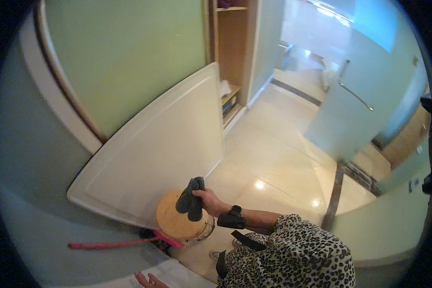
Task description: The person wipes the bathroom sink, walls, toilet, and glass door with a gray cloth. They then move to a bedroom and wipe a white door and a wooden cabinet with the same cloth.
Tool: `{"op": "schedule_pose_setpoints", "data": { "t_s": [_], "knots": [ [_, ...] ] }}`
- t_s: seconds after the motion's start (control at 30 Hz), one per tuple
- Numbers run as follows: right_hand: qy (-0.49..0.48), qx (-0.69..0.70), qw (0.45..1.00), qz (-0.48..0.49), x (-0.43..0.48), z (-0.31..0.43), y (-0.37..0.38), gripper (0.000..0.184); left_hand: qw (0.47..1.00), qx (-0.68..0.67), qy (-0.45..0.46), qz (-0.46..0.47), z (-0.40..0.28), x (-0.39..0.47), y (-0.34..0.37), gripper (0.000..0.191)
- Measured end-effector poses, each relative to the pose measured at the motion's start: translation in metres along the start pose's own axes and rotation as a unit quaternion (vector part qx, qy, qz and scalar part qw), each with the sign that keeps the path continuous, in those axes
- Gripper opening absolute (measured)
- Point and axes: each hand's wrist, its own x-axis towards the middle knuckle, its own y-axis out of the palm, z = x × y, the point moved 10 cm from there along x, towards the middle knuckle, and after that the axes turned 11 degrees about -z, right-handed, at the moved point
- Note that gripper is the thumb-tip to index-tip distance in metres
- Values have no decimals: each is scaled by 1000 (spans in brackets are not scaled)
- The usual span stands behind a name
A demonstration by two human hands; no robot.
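Note:
My right hand (209,201) is closed around a dark, soft-looking item with two rounded ends (190,201), possibly a pair of slippers or gloves. It hangs over a bucket with a round yellow-orange top (172,216). A black strapped device (232,217) sits on my right wrist, below a leopard-print sleeve (295,230). At the bottom edge, only the fingers of my left hand (149,280) show, apart, with nothing seen in them, beside a white surface (176,271). A red-handled tool (111,244), its kind unclear, lies or leans left of the bucket.
A large cream panel (165,136) leans against the green wall behind the bucket. Beyond it stands an open wooden cabinet (232,54). Pale tiles (270,154) run to a frosted glass door (349,86) with a metal handle. My shoes (216,255) are close to the bucket.

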Motion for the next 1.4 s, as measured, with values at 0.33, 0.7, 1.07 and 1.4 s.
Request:
{"op": "schedule_pose_setpoints", "data": {
  "t_s": [0.33,0.7,1.07,1.4],
  "knots": [
    [-45,26,995,-88,26,33,-66,28,994,-21,57,90,-42,75,91,47],
    [-57,27,992,-107,23,30,-74,27,970,90,221,51,-48,47,99,48],
    [-83,47,978,-183,23,40,-109,26,982,14,161,99,-83,70,129,47],
    [-100,21,982,-158,25,50,-102,28,979,-148,128,53,-95,78,129,44]
  ]
}}
